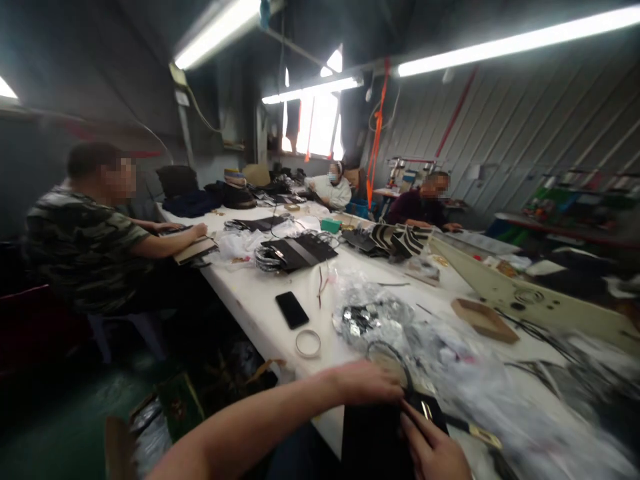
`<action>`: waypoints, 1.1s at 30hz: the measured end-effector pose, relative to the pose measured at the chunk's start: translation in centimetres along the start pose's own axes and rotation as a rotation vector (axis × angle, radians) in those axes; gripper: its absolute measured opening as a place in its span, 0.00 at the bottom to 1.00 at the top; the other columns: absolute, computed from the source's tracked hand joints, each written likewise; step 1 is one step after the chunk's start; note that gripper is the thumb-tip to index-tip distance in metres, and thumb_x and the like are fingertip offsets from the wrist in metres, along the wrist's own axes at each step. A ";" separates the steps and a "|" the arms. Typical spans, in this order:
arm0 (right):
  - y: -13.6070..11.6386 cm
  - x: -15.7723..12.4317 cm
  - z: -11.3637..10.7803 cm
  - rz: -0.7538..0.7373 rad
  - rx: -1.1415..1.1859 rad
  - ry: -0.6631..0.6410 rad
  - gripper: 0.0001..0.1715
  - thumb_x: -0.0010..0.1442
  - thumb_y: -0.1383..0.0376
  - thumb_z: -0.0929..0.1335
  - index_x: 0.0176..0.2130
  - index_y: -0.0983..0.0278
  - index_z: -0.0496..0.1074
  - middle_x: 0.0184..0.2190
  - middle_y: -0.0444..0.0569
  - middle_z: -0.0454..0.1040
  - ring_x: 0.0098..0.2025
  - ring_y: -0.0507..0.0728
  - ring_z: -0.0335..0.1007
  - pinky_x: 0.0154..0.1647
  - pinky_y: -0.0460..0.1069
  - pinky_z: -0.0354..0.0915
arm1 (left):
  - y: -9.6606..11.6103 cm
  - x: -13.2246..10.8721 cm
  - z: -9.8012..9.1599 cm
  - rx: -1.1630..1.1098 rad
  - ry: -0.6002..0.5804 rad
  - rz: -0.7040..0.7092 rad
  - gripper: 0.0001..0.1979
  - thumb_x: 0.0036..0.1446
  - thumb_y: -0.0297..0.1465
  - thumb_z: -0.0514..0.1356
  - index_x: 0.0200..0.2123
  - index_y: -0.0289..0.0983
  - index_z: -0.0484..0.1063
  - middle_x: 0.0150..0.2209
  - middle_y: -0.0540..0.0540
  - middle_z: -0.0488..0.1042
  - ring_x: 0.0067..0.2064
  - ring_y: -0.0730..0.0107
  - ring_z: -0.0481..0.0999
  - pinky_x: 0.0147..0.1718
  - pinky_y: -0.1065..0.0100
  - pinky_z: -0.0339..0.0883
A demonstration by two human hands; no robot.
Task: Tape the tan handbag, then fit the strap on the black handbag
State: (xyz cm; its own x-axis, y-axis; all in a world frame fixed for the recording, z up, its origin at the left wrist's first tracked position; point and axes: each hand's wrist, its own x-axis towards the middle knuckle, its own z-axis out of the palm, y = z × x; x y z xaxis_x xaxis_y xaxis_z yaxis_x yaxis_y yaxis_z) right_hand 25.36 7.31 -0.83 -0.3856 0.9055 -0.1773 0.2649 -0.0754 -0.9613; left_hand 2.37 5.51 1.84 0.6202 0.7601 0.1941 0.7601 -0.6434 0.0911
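A flat black bag piece lies at the near table edge, close to my body. Fingers curled, my left hand grips its upper edge. My right hand is closed at the right side of the same piece, its fingertips meeting those of the left. A dark round loop rises just beyond my fingers; whether it is joined to the piece I cannot tell. Gold-coloured metal fittings show beside my right fingers. Motion blur hides the finer detail between my fingertips.
On the white table are a black phone, a tape ring, a plastic bag of shiny parts and a cardboard tray. Co-workers sit left and at the far side. An open box stands low at left.
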 end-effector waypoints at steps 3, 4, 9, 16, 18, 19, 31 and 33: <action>0.0 -1.7 0.0 -0.031 -0.156 -0.005 0.46 0.59 0.37 0.72 0.58 0.70 0.84 0.20 0.45 0.73 0.16 0.54 0.62 0.18 0.50 0.59 | 0.3 -0.2 -1.2 -0.098 -0.011 0.000 0.08 0.75 0.27 0.57 0.51 0.37 0.76 0.50 0.40 0.82 0.52 0.57 0.82 0.41 0.63 0.74; -0.2 -1.7 0.0 -0.034 -0.154 -0.027 0.45 0.60 0.38 0.72 0.58 0.70 0.83 0.22 0.45 0.74 0.17 0.53 0.63 0.18 0.49 0.59 | 0.1 -0.3 -1.2 -0.140 -0.005 -0.012 0.12 0.72 0.24 0.58 0.55 0.36 0.75 0.53 0.38 0.82 0.55 0.56 0.81 0.46 0.63 0.75; -0.3 -1.2 -0.3 0.004 -0.084 0.012 0.36 0.64 0.42 0.71 0.54 0.68 0.83 0.23 0.43 0.75 0.16 0.52 0.65 0.17 0.47 0.61 | -0.2 -0.7 -0.5 -0.295 0.092 -0.096 0.28 0.66 0.20 0.60 0.68 0.34 0.71 0.64 0.31 0.78 0.64 0.50 0.78 0.63 0.53 0.75; -0.5 -0.1 0.0 -0.292 -0.305 0.193 0.26 0.72 0.49 0.68 0.54 0.62 0.85 0.39 0.54 0.85 0.31 0.59 0.81 0.32 0.52 0.75 | 0.7 -1.1 0.8 -0.433 0.226 -0.299 0.19 0.71 0.27 0.61 0.62 0.36 0.76 0.60 0.34 0.81 0.63 0.48 0.79 0.64 0.49 0.74; -0.5 0.5 0.3 -0.444 -0.359 0.164 0.21 0.73 0.53 0.67 0.50 0.61 0.86 0.44 0.55 0.86 0.44 0.63 0.83 0.48 0.54 0.77 | 1.0 -1.0 1.4 -0.454 0.258 -0.376 0.19 0.69 0.27 0.62 0.61 0.36 0.76 0.60 0.35 0.82 0.62 0.48 0.79 0.64 0.49 0.74; -0.4 0.8 0.4 -0.484 -0.371 0.143 0.20 0.74 0.55 0.67 0.49 0.61 0.87 0.45 0.56 0.86 0.47 0.64 0.83 0.52 0.55 0.76 | 1.1 -1.0 1.6 -0.462 0.267 -0.402 0.19 0.69 0.27 0.62 0.61 0.36 0.76 0.59 0.35 0.82 0.62 0.48 0.79 0.64 0.49 0.74; 1.0 1.0 2.0 -0.520 -0.490 0.257 0.18 0.77 0.58 0.67 0.50 0.59 0.87 0.42 0.53 0.85 0.43 0.62 0.84 0.51 0.54 0.77 | 1.7 -1.0 3.0 -0.563 0.461 -0.534 0.19 0.69 0.24 0.58 0.58 0.41 0.79 0.53 0.40 0.86 0.55 0.55 0.85 0.59 0.54 0.79; 2.0 1.6 2.5 -0.577 -0.545 0.322 0.21 0.78 0.56 0.65 0.49 0.58 0.87 0.41 0.53 0.85 0.42 0.62 0.85 0.47 0.52 0.78 | 1.8 -1.4 3.8 -0.528 0.576 -0.566 0.17 0.72 0.25 0.56 0.57 0.42 0.80 0.51 0.41 0.86 0.53 0.58 0.86 0.56 0.58 0.81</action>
State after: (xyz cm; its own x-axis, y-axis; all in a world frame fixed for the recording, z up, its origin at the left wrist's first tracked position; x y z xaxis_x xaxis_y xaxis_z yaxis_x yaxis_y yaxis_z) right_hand 23.04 7.60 -3.52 -0.3425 0.8213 0.4562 0.5245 0.5700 -0.6324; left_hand 3.61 3.65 -2.01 -0.1088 0.8996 0.4229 0.6449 -0.2599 0.7188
